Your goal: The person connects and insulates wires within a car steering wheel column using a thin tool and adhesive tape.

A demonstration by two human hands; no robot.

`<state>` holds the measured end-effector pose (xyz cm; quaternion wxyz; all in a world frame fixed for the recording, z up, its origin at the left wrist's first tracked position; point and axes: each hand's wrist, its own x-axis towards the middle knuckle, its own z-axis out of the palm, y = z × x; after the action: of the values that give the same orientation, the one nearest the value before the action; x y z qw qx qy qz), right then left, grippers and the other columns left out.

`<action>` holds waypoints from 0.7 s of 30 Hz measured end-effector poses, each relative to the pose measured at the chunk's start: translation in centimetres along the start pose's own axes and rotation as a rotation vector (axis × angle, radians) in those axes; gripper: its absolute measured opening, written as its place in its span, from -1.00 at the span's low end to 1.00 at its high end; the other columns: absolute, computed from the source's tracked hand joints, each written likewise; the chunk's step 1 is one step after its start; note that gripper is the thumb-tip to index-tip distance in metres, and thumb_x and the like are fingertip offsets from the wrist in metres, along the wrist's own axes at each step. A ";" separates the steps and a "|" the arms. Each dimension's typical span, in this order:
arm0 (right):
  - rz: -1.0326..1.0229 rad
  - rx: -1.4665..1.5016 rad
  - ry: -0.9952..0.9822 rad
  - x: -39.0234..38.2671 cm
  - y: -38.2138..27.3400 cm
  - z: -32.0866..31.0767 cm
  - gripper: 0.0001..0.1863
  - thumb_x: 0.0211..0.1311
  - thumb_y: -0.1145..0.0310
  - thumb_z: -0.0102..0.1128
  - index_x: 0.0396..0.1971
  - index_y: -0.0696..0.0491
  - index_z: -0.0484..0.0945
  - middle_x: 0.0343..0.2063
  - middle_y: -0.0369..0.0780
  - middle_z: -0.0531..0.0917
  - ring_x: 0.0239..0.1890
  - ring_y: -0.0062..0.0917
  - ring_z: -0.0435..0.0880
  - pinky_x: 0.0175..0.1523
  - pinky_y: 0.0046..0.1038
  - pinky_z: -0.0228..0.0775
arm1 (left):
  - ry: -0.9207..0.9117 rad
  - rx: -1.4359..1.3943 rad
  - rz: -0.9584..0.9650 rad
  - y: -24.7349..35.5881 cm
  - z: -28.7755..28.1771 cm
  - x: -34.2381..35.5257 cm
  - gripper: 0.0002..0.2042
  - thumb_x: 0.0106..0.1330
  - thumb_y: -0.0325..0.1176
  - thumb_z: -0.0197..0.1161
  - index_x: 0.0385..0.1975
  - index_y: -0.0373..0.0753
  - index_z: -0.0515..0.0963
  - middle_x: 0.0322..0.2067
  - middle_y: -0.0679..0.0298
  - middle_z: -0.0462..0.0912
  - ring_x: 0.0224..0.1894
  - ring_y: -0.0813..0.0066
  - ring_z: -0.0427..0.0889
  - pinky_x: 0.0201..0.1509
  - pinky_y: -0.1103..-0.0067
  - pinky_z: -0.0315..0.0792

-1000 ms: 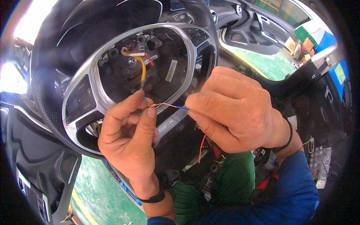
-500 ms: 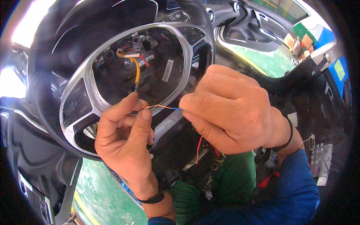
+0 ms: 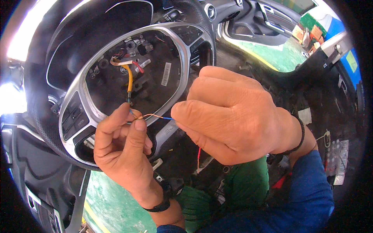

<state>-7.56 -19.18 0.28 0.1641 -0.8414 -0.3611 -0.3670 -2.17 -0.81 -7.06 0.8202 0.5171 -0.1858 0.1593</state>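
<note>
At the driver's position of a partly dismantled car, one steering wheel (image 3: 46, 126) carries writing in several places: small printed characters on the left button pad (image 3: 75, 116), lettering on the lower metal spoke (image 3: 165, 134), and one white label (image 3: 166, 73) with fine dark print, too small to read from where I stand. Two button pads are visible, the second being the right button pad (image 3: 187, 34). The rim is black and dimpled; the hub opening is a rounded shape bordered by a smooth silver frame (image 3: 180, 40). One flexible yellow sleeve (image 3: 129, 79) hangs out of the opening and narrows to a thin, dark cable end above the left hand (image 3: 128, 151). Left thumb and forefinger are closed in a pinch on bare copper strands (image 3: 149, 115), twisted and slightly arched; the remaining left fingers are curled and partly hidden. Strands run to one blue-insulated wire (image 3: 168, 118), gripped between thumb and bent forefinger of the right hand (image 3: 237, 116). Both wires are located between the hands, in front of the wheel's lower section. One red wire (image 3: 199, 157) hangs below the right hand, its upper end concealed. Two black wristbands are fitted, one per wrist.
</note>
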 end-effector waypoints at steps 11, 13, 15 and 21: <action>-0.002 -0.005 0.008 0.1 -0.2 0.1 -0.76 -0.12 0.58 0.40 -0.36 0.24 0.63 -0.57 -0.20 0.45 -0.58 -0.37 0.44 -0.53 -0.40 0.24 | -0.001 0.001 -0.016 0.3 -0.1 0.0 -0.69 0.18 -0.70 0.40 -0.06 -0.42 0.63 -0.32 0.13 0.74 -0.62 0.75 0.49 -0.64 0.84 0.25; 0.000 0.003 0.009 0.0 -0.4 0.3 -0.76 -0.13 0.58 0.40 -0.36 0.24 0.63 -0.57 -0.20 0.46 -0.58 -0.36 0.44 -0.53 -0.40 0.25 | -0.001 -0.008 -0.015 0.4 -0.3 -0.2 -0.70 0.19 -0.70 0.39 -0.06 -0.42 0.63 -0.32 0.13 0.74 -0.62 0.75 0.50 -0.63 0.83 0.25; -0.002 -0.004 0.011 0.0 -0.3 0.3 -0.76 -0.13 0.58 0.40 -0.36 0.24 0.63 -0.57 -0.20 0.46 -0.58 -0.36 0.44 -0.53 -0.40 0.25 | -0.002 -0.002 -0.018 0.3 -0.2 -0.2 -0.70 0.18 -0.70 0.40 -0.06 -0.42 0.63 -0.33 0.13 0.74 -0.62 0.75 0.50 -0.63 0.83 0.26; 0.002 -0.008 -0.005 0.3 -0.4 0.2 -0.76 -0.13 0.59 0.40 -0.36 0.24 0.63 -0.56 -0.19 0.47 -0.58 -0.36 0.44 -0.53 -0.40 0.24 | 0.008 0.019 -0.022 0.4 -0.2 -0.1 -0.70 0.18 -0.70 0.39 -0.06 -0.42 0.63 -0.33 0.14 0.74 -0.61 0.75 0.50 -0.62 0.83 0.27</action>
<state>-7.68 -18.68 0.37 0.1600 -0.8433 -0.3591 -0.3665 -2.41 -0.44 -6.88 0.8178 0.5260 -0.1756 0.1541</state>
